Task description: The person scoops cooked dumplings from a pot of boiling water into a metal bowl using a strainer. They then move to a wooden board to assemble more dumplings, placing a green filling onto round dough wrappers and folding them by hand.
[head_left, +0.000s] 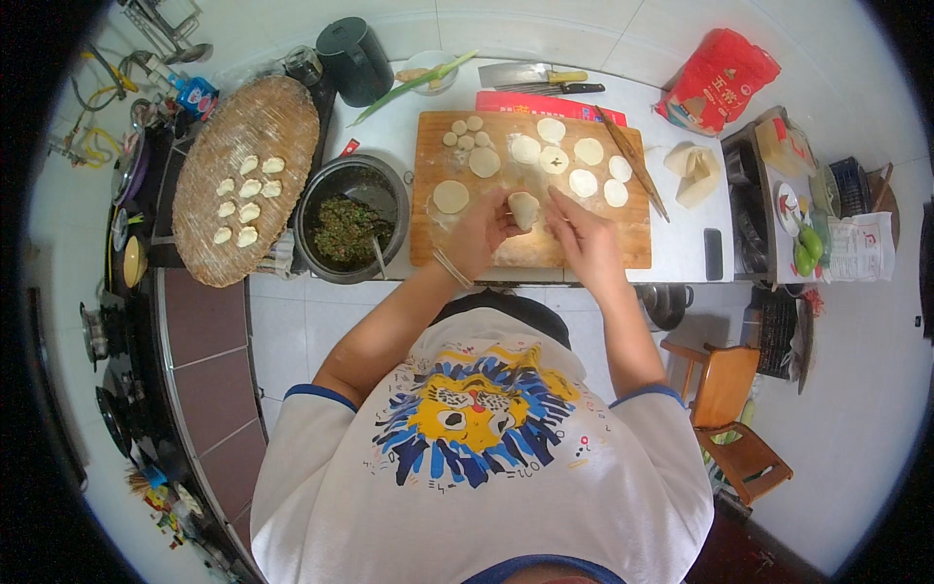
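Observation:
My left hand (481,230) is closed on a dumpling (523,209), held just above the near half of the wooden board (433,248). Right beside it, my right hand (588,239) has its fingers stretched out, apart from the dumpling, with nothing visible in them. Several round dough wrappers (589,151) lie on the board, one of them with a bit of dark green on it (554,161). Small dough pieces (462,127) cluster at the far left of the board. To its left stands a metal bowl (309,219) of green filling (348,229) with a spoon (378,255) in it.
A round tray (199,165) with several finished dumplings (250,188) sits at the left. A thin rolling pin (642,170) rests across the board's right edge. Behind lie a cleaver (516,75) and a knife (579,88). A phone (713,255) and a red bag (715,83) are at the right.

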Motion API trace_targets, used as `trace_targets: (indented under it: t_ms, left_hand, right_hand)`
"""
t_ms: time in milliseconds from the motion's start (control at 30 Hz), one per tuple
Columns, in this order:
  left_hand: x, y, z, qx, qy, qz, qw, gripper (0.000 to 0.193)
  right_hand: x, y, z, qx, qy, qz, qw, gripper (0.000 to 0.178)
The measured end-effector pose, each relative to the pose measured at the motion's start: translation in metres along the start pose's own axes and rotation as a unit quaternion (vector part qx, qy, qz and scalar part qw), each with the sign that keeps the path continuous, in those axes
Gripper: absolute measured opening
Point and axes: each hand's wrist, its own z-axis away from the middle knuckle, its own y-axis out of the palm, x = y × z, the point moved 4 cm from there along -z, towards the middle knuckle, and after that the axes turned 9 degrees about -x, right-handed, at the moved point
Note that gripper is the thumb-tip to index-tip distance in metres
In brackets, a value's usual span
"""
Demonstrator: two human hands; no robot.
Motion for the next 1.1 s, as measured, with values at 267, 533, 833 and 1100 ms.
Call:
trace_targets:
  t_ms: [267,533,833,1100]
  left_hand:
    - [-0.005,0.008,0.006,0.061,-0.078,0.034,0.995,0.058]
    - [0.003,0.013,0.009,0.048,-0.027,-0.091,0.994,0.055]
    - [0.002,0.008,0.005,0.028,-0.058,-0.085,0.994,0.058]
    - [-0.001,0.018,0.010,0.050,-0.123,-0.029,0.991,0.056]
  right_hand:
    - [0.008,-0.008,-0.017,0.072,-0.086,-0.051,0.992,0.014]
    - [0.001,0.002,-0.011,0.075,0.029,-0.021,0.997,0.016]
    - [0.011,-0.015,-0.009,0.083,-0.028,0.020,0.996,0.018]
    - [0.012,-0.010,-0.017,0.113,-0.099,-0.039,0.988,0.012]
